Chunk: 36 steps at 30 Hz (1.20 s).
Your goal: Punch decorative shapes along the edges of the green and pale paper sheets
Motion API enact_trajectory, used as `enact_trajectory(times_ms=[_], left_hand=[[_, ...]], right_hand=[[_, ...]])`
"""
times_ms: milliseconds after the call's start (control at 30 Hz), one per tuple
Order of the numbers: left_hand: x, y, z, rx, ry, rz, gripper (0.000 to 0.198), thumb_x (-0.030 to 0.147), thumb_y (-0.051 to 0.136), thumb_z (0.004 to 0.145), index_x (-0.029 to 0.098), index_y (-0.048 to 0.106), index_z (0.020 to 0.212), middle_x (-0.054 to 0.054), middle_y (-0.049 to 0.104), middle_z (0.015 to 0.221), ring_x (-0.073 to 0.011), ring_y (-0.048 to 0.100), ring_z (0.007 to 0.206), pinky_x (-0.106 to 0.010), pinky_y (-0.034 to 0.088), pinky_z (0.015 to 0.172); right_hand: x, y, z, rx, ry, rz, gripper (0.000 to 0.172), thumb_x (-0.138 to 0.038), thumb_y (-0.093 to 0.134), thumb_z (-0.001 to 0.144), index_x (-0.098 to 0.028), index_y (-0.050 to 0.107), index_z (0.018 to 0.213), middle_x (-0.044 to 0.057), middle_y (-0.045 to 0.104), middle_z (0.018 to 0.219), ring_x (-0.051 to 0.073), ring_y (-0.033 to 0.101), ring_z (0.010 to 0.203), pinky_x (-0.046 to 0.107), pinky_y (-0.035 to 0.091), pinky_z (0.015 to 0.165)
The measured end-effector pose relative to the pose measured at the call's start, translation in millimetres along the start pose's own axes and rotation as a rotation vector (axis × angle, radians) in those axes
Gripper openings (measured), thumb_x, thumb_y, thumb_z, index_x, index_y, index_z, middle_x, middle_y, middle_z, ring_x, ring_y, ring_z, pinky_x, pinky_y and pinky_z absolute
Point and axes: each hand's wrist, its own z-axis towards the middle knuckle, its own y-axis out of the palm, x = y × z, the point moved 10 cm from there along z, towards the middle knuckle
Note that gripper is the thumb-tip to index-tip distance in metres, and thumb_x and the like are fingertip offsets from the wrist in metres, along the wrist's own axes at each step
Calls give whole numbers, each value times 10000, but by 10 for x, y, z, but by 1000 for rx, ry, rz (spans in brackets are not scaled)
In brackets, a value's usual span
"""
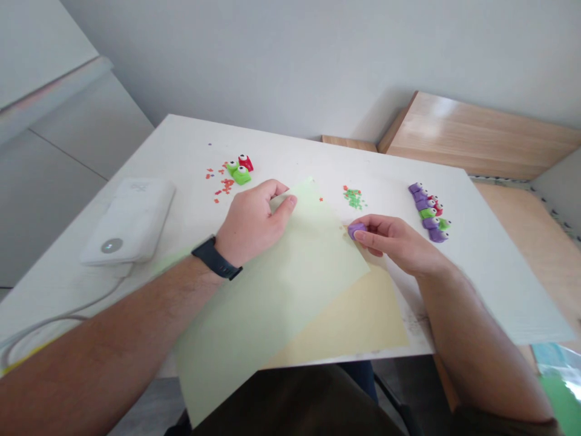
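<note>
A sheet of pale green paper (290, 278) lies slanted in front of me, its near end hanging past the table's edge. At its far corner, my left hand (254, 218) is closed, thumb and fingers pinching the paper. A dark watch (215, 257) is on that wrist. Beside the sheet's right edge, my right hand (394, 242) grips a small purple clay lump (356, 231) between thumb and fingers. Underneath the green sheet, a yellow paper (354, 318) sticks out at the lower right.
Several purple, green and red clay pieces with googly eyes (429, 212) sit at right. Two green ones and a red one (240, 171) are at left, near orange confetti (224, 186). Green confetti (354, 198) lies centrally. A white power bank (131, 221) trails a cable (97, 303).
</note>
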Motion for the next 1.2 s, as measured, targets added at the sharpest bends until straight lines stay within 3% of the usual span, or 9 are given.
enact_trajectory(times_ms=[400,667,1200], left_hand=[[0,4,-2,13,20,-13,291,481,559,963,238,705,1030,-6,718,755,-209,596,667,-352,426,698],[-9,5,-2,18,16,-16,304,483,566,963,228,711,1040,-4,727,775,-178,545,598,-344,417,677],[-9,11,1,7,2,-11,336,491,550,961,227,720,1081,0,681,699,-195,540,601,-356,423,693]], right_hand=[[10,15,-4,-25,18,-33,406,-563,738,943,-184,735,1087,-11,512,765,122,370,653,317,218,576],[15,8,5,-24,18,-38,406,-563,743,941,-187,742,1095,-13,517,768,113,378,657,317,224,576],[9,-43,-7,-5,7,-80,415,-566,716,961,-185,758,1120,-4,544,802,123,424,692,312,274,597]])
